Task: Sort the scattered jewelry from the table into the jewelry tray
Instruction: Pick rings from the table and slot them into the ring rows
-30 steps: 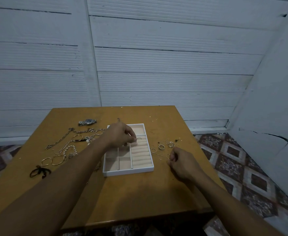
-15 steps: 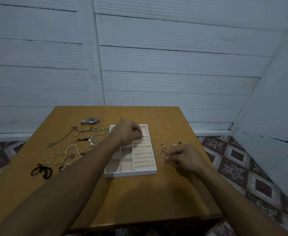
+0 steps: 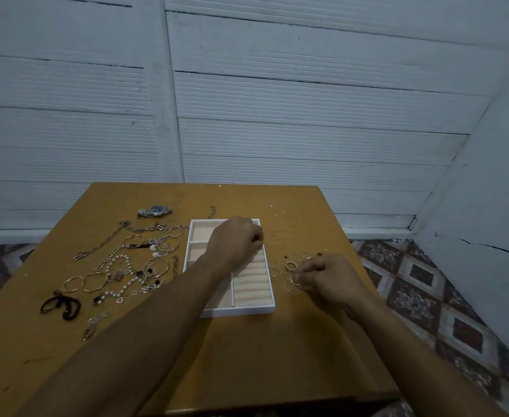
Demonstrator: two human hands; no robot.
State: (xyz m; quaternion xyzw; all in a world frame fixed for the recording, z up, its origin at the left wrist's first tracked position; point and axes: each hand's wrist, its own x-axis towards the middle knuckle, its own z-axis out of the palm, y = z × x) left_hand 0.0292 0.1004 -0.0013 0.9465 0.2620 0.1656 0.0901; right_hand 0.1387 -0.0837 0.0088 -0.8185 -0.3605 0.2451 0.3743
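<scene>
Chains [image 3: 103,245] and a pearl necklace [image 3: 118,260] lie scattered over the table's [image 3: 277,356] left half. The left forearm crosses the white jewelry tray [image 3: 238,311]. The left hand [image 3: 235,239] hangs knuckles-up over the tray's far right ring rolls, fingers curled under, grip hidden. Just right of the tray, the right hand [image 3: 327,278] sets its curled fingertips among loose rings [image 3: 289,266]; I cannot tell whether it pinches one.

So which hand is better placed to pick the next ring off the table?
Right. The right hand is at the loose rings beside the jewelry tray; the left hand is over the tray's ring rolls, farther from them.
</scene>
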